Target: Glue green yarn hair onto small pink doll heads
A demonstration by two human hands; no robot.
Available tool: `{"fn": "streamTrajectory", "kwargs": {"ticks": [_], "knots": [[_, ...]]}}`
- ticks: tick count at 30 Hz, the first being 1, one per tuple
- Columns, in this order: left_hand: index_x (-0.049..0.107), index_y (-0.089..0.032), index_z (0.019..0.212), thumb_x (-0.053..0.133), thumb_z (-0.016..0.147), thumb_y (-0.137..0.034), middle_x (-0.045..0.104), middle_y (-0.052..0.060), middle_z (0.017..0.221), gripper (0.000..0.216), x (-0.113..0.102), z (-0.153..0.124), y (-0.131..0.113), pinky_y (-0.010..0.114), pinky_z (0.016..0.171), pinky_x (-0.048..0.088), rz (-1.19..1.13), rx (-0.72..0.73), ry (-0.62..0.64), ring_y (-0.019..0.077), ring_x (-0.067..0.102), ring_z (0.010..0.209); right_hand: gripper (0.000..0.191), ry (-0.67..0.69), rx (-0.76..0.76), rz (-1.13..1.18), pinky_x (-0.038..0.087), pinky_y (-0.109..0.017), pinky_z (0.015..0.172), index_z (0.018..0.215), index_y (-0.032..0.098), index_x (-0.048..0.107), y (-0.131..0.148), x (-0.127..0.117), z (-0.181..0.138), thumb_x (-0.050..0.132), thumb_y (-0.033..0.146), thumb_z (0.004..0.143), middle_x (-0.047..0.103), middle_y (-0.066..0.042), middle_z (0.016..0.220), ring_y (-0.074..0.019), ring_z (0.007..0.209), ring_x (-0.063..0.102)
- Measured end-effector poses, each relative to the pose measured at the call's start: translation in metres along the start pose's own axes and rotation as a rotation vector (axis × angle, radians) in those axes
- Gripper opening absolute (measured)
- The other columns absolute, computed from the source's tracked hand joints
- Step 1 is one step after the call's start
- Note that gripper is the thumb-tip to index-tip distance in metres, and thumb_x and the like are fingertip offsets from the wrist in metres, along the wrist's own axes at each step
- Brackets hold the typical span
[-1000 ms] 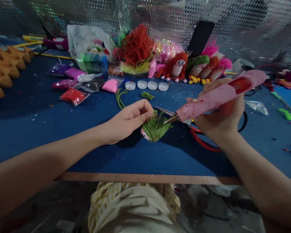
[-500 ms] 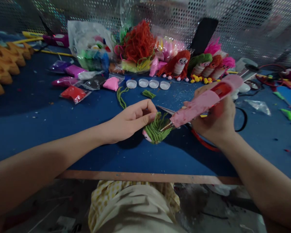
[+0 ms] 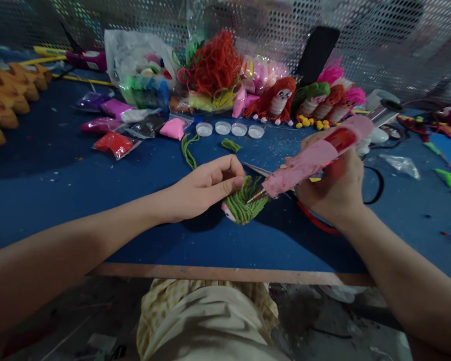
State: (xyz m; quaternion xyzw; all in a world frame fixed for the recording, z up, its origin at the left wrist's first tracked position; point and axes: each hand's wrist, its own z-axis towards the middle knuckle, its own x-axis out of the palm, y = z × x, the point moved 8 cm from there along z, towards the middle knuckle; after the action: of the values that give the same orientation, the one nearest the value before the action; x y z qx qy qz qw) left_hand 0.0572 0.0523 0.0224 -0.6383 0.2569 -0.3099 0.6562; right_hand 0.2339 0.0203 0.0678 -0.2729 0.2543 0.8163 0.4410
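My left hand (image 3: 206,188) pinches the green yarn hair of a small doll head (image 3: 241,204) lying on the blue table (image 3: 60,165). The doll head shows a pink face at its lower left. My right hand (image 3: 334,185) is wrapped round a pink glue gun (image 3: 315,156), held slanted down to the left. Its metal nozzle touches the green yarn on the doll's right side.
Scissors with red handles (image 3: 311,215) lie under my right hand. Finished yarn dolls (image 3: 311,103), red yarn (image 3: 216,62), bags of coloured clay (image 3: 115,144) and white caps (image 3: 229,129) line the back. Orange foam shapes (image 3: 3,105) sit far left. The table's wooden edge (image 3: 229,274) runs near my lap.
The glue gun has swung down and left, bringing its nozzle from just beside the doll into the green yarn. My left hand keeps its pinch on the hair.
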Motion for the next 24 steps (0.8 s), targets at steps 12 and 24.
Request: {"fn": "streamTrajectory", "kwargs": {"ticks": [12, 24], "knots": [[0.051, -0.020, 0.082, 0.068, 0.089, -0.056, 0.051, -0.002, 0.071, 0.041, 0.0002, 0.0005, 0.0010, 0.023, 0.057, 0.040, 0.005, 0.006, 0.015, 0.0106, 0.046, 0.062, 0.025, 0.016, -0.027, -0.005, 0.054, -0.045, 0.071, 0.098, 0.024, 0.046, 0.0005, 0.0019, 0.0008, 0.059, 0.024, 0.076, 0.062, -0.010, 0.091, -0.0264, 0.077, 0.062], [0.052, -0.019, 0.082, 0.069, 0.090, -0.052, 0.051, -0.003, 0.071, 0.037, 0.0015, 0.0014, -0.0003, 0.023, 0.058, 0.040, -0.004, 0.018, 0.025, 0.0107, 0.045, 0.063, 0.029, 0.052, 0.005, -0.007, 0.055, -0.048, 0.077, 0.099, 0.026, 0.046, -0.0040, 0.0021, 0.0013, 0.057, 0.024, 0.073, 0.062, -0.011, 0.096, -0.0286, 0.086, 0.063]]}}
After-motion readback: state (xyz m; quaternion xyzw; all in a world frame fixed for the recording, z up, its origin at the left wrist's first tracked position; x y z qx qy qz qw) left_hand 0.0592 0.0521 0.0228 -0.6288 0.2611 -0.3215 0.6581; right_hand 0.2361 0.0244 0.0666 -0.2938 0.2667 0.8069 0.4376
